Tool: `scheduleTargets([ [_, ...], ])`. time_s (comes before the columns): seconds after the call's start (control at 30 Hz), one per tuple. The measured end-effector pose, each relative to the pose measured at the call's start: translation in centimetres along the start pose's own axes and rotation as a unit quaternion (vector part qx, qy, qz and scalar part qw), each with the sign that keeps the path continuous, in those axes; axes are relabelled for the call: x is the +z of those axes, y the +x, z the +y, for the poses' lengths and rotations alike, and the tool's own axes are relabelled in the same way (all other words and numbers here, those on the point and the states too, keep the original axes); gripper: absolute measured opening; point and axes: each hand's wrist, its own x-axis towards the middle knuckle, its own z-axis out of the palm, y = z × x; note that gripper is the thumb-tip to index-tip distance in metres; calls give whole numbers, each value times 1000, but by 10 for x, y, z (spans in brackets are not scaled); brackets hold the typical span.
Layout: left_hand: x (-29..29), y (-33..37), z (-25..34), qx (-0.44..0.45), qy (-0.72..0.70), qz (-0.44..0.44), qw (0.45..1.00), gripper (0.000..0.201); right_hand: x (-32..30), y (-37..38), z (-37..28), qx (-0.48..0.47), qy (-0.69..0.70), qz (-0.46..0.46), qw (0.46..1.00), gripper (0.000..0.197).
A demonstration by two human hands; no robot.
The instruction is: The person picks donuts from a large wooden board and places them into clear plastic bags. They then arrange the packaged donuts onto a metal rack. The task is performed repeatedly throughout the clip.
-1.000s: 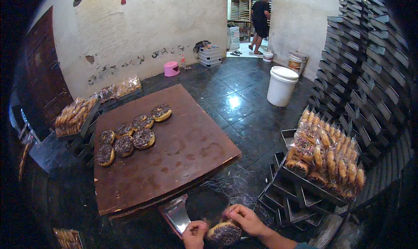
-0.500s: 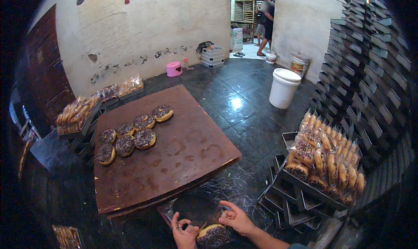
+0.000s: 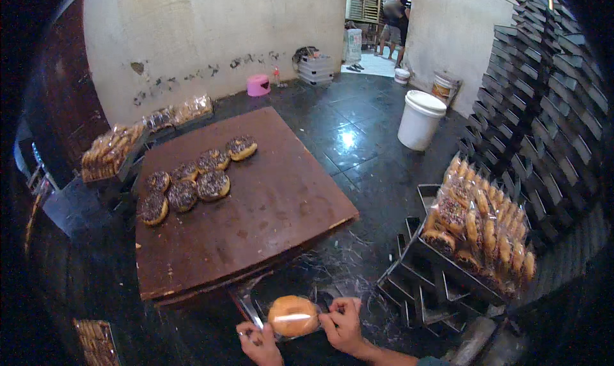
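A doughnut [image 3: 293, 308] in a clear plastic bag hangs between my hands at the lower edge of the table, its plain golden side facing up with a bright glare across it. My left hand [image 3: 261, 345] has its fingers closed on the near left part of the bag. On the other side, my right hand [image 3: 343, 327] pinches the bag by its right end. Several chocolate-sprinkled doughnuts [image 3: 213, 185] lie unwrapped in rows on the left part of the brown table [image 3: 275, 200].
At right, a dark tray [image 3: 454, 270] of bagged doughnuts [image 3: 489, 222] sits on stacked trays. More bagged goods [image 3: 112, 152] stand beyond the table's left side. A white lidded bucket [image 3: 420, 122], pink stool [image 3: 258, 85] and tall tray stacks [image 3: 531, 110] stand farther back. Two people are in the doorway.
The doughnut has turned from sprinkled side to plain side up and moved away from me, now showing inside the bag. My right hand's fingers have closed on the bag's end.
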Motion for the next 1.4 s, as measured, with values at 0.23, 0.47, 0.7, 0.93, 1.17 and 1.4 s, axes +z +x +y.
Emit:
scheduleTargets([
  [0.23,14,-4,-7,-202,-269,-44,941,18,16,-41,31,134,140,-66,979,16],
  [0.47,-2,-6,35,-211,-338,-343,851,32,-41,-13,29,204,617,-276,708,105],
  [0.7,3,-34,89,-125,-267,-605,740,53,-89,18,-19,157,846,-90,502,98],
  [0.93,-9,-10,83,-86,-160,-561,808,45,-323,94,6,-31,462,185,867,92],
  [1.17,26,-5,90,-129,-166,-502,839,38,-471,140,130,-8,-180,119,976,83],
  [1.4,31,-6,72,-136,-134,-466,864,34,-442,109,164,177,-224,-153,946,79],
])
